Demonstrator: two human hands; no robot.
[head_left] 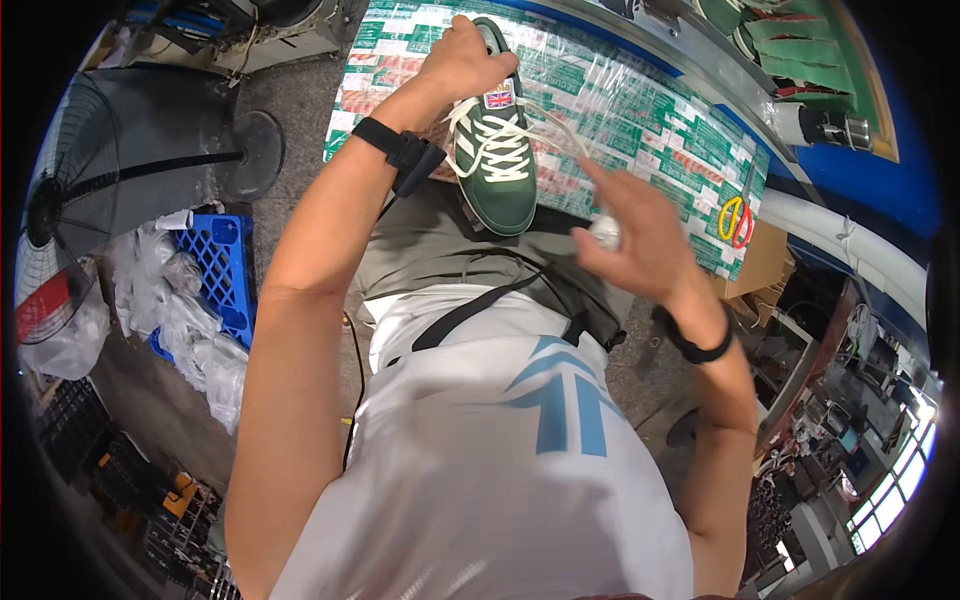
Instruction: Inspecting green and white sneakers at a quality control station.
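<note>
A green sneaker (505,195) with white laces and a small flag patch on its tongue lies on the work table, its toe toward me over the near edge. My left hand (465,62) is closed round its heel end at the far side. My right hand (645,235), smeared by motion, is to the right of the shoe, apart from it. Between its thumb and fingers sits a small white wad (605,232), its kind unclear. One loose lace (556,122) stretches from the shoe toward my right fingertips; whether they grip it I cannot tell.
Green-and-white printed sheeting under clear film covers the table (640,110). Scissors (737,222) with yellow and red handles lie at its right. A blue crate (222,265) with clear plastic bags and a fan (45,205) stand at left. A rack with green pieces (800,45) is far right.
</note>
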